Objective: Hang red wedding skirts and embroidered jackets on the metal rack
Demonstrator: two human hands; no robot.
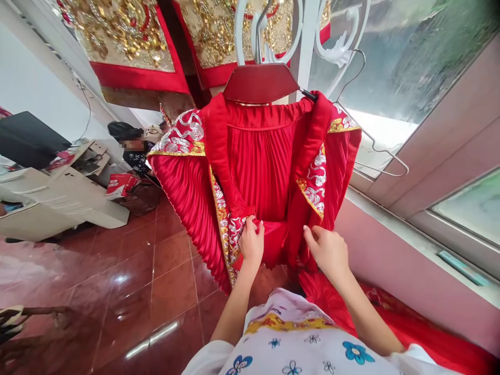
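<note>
A red pleated garment (258, 166) with silver and gold embroidered trim hangs in front of me on a dark red wooden hanger (261, 82). My left hand (251, 242) is closed on the garment's front edge near the embroidered band. My right hand (327, 250) grips the opposite front edge, fingers curled into the red cloth. Both hands are at the lower middle of the garment, a short gap apart.
A white ornate metal stand (269, 31) carries the hanger, with an empty wire hanger (375, 146) beside it. A window and pink ledge (410, 229) run along the right. More red cloth (410, 323) lies below. A seated person (135, 148) and white furniture (58, 198) are at the left.
</note>
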